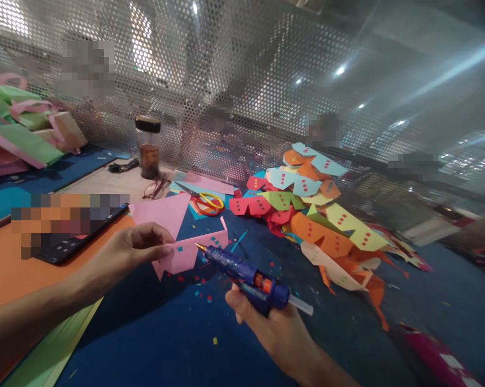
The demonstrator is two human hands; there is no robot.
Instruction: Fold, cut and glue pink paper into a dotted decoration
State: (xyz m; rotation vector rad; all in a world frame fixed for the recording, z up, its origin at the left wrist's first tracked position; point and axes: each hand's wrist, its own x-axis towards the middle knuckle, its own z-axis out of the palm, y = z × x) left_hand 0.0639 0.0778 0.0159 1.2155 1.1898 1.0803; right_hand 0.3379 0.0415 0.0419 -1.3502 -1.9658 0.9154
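My left hand [143, 247] pinches the left end of a folded pink paper piece [190, 251] between thumb and fingers. Small blue squares dot the paper. In my right hand [266, 328] is a blue glue gun [242, 271], its brass nozzle pointing left, close to the paper; whether the tip touches it I cannot tell. A clear glue stick [301, 305] juts from the gun's rear. Behind my left hand lies a larger pink sheet [165, 209]. Tiny coloured paper squares [198, 282] are scattered on the blue table [154, 333] below.
Folded paper shapes in several colours [335, 236] are heaped on the right. Scissors [208, 204] lie behind the pink paper. A lidded jar [149, 148] and a phone [81, 239] stand to the left. Behind everything rises a perforated metal screen [226, 70].
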